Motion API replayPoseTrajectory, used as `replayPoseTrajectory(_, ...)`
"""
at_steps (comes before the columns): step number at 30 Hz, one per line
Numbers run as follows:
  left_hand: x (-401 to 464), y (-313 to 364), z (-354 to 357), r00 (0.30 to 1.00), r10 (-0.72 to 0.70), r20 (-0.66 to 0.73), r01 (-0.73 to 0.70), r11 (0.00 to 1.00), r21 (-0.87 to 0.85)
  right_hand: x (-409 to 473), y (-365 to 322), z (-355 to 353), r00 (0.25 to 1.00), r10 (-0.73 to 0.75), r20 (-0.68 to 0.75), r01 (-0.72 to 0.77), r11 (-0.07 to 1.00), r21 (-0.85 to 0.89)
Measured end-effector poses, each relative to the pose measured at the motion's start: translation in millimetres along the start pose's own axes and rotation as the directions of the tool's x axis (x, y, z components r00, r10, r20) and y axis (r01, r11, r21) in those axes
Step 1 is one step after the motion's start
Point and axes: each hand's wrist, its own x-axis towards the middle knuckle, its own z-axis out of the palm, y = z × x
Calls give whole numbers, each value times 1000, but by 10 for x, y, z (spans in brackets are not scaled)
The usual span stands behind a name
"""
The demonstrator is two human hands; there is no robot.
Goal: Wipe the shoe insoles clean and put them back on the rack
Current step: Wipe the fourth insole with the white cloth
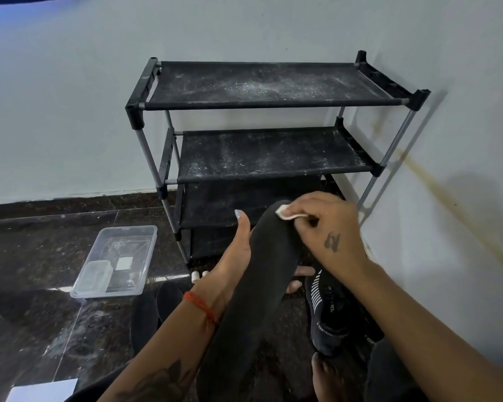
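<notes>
- The insole (253, 285) is a long, flat, dark grey piece with a matte, felt-like face and a rounded toe end.
- Its long axis runs from bottom-centre up and a bit right, toe end pointing away toward the rack (262, 123).
- Left hand (233, 256) cups it along the left edge, thumb up; right hand (328, 224) pinches a small white wipe (288, 213) pressed onto the toe end.
- So the insole sits held in the air in front of the rack's lower tiers.
- Rack is black fabric shelves on grey metal tubes, pretty dusty with white specks.
- Floor is glossy dark speckled stone; pale walls meet in a corner.
- Clear plastic tray (114, 262) sits on the floor at left, a black sneaker (328, 311) at right.
</notes>
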Motion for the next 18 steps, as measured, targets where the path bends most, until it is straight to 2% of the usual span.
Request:
replayPoseTrajectory(3, -46, -5, 52, 995, -19, 103, 24, 998, -53, -106, -134, 174, 981, -188, 58, 189, 982, -20)
replayPoseTrajectory(5, -78, -29, 81, 991, -24, 131, 39, 993, -109, -68, -78, 198, 981, -187, 47, 190, 980, -60)
replayPoseTrajectory(8, -68, -56, 70, 986, -13, 169, 39, 988, -150, -16, -8, 172, 999, -49, 8, 50, 994, -102)
replayPoseTrajectory(13, -42, -50, 35, 987, -5, 160, 29, 988, -149, 0, -76, 98, 989, 124, 82, -99, 961, -259)
replayPoseTrajectory(15, -27, -45, 2, 992, -1, 128, 20, 988, -151, 21, -118, 15, 944, 272, 185, -205, 927, -313)
replayPoseTrajectory(18, -29, -29, -22, 997, 5, 83, 7, 989, -145, 36, -103, -78, 811, 468, 351, -416, 883, -215)
